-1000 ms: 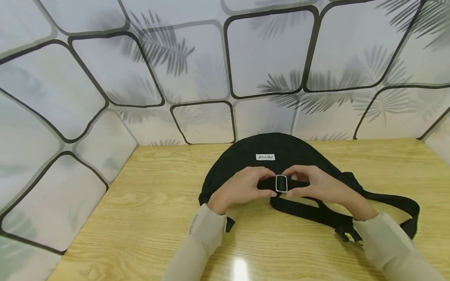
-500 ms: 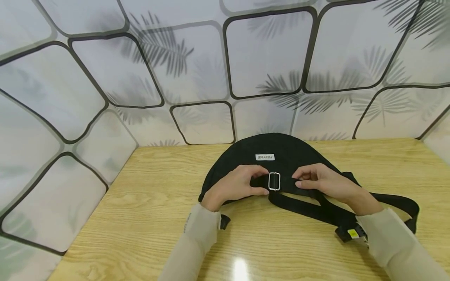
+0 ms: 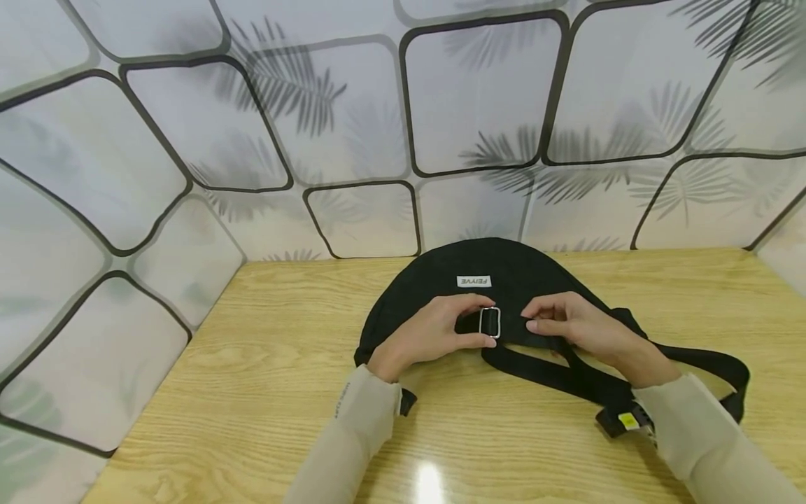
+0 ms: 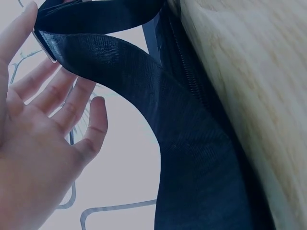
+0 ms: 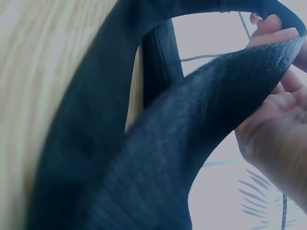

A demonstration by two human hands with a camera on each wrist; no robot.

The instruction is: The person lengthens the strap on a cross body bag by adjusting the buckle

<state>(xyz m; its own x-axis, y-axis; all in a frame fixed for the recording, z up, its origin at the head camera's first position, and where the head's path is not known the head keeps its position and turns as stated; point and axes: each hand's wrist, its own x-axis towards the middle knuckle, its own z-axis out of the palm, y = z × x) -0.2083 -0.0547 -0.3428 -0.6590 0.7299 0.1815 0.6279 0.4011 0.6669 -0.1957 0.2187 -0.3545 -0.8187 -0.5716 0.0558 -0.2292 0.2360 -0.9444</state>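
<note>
A black waist bag point(image 3: 409, 301) with a small white label point(image 3: 474, 281) lies on the table. Over its lower edge, my left hand point(image 3: 425, 330) pinches a silver strap slider point(image 3: 499, 323) between thumb and index finger; the other fingers are spread in the left wrist view. Black webbing strap point(image 4: 110, 57) runs through the slider and droops in a loop. To the right, my right hand point(image 3: 582, 327) pinches the strap between thumb and fingertips. In the right wrist view, the strap point(image 5: 206, 96) curves away from that hand.
Beneath the right forearm lies a black plastic buckle point(image 3: 613, 421) with a yellow patch. Another black strap end point(image 3: 408, 402) sticks out by the left sleeve. The strap point(image 3: 718, 360) loops across the wooden table point(image 3: 283, 420) at right. A patterned backdrop point(image 3: 352, 105) stands behind.
The right hand has moved right, away from the slider, along the strap. The slider has shifted slightly left with the left hand, whose fingertips now reach further over its frame.
</note>
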